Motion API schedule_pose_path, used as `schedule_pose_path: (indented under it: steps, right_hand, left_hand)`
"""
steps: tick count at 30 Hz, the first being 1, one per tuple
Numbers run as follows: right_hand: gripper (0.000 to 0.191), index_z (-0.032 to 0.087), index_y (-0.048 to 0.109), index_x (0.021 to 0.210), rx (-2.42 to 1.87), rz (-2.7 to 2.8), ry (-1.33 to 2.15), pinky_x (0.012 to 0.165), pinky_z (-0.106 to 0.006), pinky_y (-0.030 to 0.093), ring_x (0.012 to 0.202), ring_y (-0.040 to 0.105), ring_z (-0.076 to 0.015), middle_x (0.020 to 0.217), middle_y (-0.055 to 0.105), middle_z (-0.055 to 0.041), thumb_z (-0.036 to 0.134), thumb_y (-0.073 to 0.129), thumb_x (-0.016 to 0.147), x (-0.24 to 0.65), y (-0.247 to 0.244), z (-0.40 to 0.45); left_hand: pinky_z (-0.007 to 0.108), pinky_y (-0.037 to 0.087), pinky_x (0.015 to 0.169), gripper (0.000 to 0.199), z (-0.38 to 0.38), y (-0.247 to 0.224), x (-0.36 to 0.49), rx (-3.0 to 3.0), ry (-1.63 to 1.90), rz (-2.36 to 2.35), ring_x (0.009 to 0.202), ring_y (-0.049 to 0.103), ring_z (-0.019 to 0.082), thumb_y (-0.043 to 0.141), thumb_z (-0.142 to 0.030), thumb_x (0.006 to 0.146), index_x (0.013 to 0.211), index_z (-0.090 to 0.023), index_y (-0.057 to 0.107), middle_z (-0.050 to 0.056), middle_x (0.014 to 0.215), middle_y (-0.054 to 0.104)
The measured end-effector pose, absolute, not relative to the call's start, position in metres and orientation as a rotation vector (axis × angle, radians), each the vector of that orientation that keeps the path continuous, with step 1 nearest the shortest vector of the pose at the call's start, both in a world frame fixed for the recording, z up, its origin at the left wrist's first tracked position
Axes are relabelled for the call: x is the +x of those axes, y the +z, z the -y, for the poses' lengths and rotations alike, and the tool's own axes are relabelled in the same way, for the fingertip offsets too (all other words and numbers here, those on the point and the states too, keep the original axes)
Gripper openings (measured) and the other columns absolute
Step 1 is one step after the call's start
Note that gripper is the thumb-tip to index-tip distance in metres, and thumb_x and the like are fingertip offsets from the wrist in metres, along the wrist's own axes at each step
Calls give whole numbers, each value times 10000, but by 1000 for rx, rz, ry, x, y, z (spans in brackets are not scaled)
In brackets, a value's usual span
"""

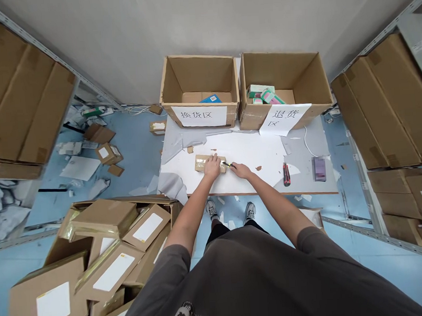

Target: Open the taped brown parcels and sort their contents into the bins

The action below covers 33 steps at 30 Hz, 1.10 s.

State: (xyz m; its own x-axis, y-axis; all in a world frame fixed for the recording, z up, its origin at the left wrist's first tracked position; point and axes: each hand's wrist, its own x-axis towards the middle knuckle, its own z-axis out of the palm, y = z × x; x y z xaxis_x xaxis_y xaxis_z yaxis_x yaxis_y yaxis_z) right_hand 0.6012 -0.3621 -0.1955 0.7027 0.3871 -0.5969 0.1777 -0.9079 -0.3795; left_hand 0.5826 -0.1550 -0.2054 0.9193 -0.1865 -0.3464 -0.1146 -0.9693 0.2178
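Observation:
A small taped cardboard box (200,163) lies on the white-covered table (227,142). My left hand (212,166) grips it from above, fingers reaching over its far side and covering its middle. In my right hand (240,170) is a slim black-and-yellow utility knife (229,165), its tip pointing left at the box's right end. Whether the blade has entered the cardboard is too small to tell. A red-and-black utility knife (286,174) rests apart on the table, to the right of my right hand.
Two open cartons with paper signs stand at the table's back: the left carton (200,110) holds a blue item, the right carton (287,109) several small boxes. A blurred purple item (319,168) lies at right. Parcels fill a large carton (163,200) at lower left. Loaded shelves flank both sides.

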Motion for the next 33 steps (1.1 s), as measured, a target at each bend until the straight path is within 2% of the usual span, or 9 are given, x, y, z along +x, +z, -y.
schedule_pose_path:
  steps: [2, 3, 7, 13, 19, 24, 29, 33]
  right_hand:
    - [454, 241, 628, 1399, -2731, 553, 1002, 894, -302, 525, 1152, 741, -268, 1281, 785, -126, 538, 356, 1190, 608, -192, 358]
    - [473, 232, 631, 1411, -2764, 598, 1007, 909, -315, 524, 1171, 737, -279, 1301, 780, -146, 536, 345, 1190, 611, -189, 357]
    - [498, 206, 646, 1421, -2808, 718, 1073, 942, -344, 523, 1204, 731, -304, 1324, 766, -183, 515, 331, 1191, 621, -181, 359]
    - [506, 201, 659, 1425, -2794, 703, 1103, 959, -355, 522, 1227, 725, -314, 1341, 754, -194, 514, 335, 1192, 628, -181, 365]
    - [471, 212, 682, 1398, -2786, 705, 1099, 969, -360, 525, 1220, 734, -313, 1335, 760, -193, 511, 386, 1184, 632, -184, 362]
    - [419, 199, 675, 1407, -2836, 863, 1035, 1019, -402, 504, 1231, 738, -332, 1302, 782, -207, 439, 413, 1185, 637, -181, 358]
    - [388, 197, 701, 1366, -2824, 814, 1063, 1040, -398, 500, 1245, 738, -329, 1315, 777, -215, 439, 470, 1169, 639, -178, 355]
    - [425, 192, 675, 1413, -2841, 792, 1090, 1042, -400, 509, 1267, 729, -323, 1331, 769, -215, 440, 417, 1183, 636, -178, 353]
  left_hand:
    - [541, 369, 1311, 643, 156, -207, 579, 2888, -565, 229, 1682, 271, 374, 686, -116, 853, 1486, -175, 587, 175, 1765, 400]
    - [528, 388, 1303, 654, 155, -208, 578, 2885, -582, 220, 1693, 253, 369, 683, -111, 853, 1495, -171, 577, 174, 1764, 406]
    - [436, 512, 1198, 615, 152, -208, 585, 2850, -641, 190, 1673, 320, 342, 701, -134, 877, 1480, -163, 579, 174, 1727, 459]
    - [447, 418, 1281, 670, 153, -209, 601, 2870, -683, 224, 1587, 427, 381, 811, -146, 786, 1429, -132, 623, 198, 1560, 595]
    - [459, 431, 1287, 802, 153, -216, 603, 2854, -695, 238, 1584, 425, 409, 850, -173, 753, 1509, -146, 583, 209, 1581, 573]
    - [457, 432, 1295, 753, 153, -220, 604, 2845, -709, 215, 1585, 425, 403, 845, -159, 748, 1462, -140, 605, 210, 1574, 571]
    - [454, 427, 1299, 837, 153, -220, 604, 2831, -712, 210, 1609, 403, 390, 887, -209, 748, 1517, -169, 559, 192, 1597, 562]
    - [420, 444, 1279, 806, 154, -217, 605, 2839, -748, 203, 1619, 395, 374, 887, -161, 748, 1491, -165, 576, 189, 1614, 546]
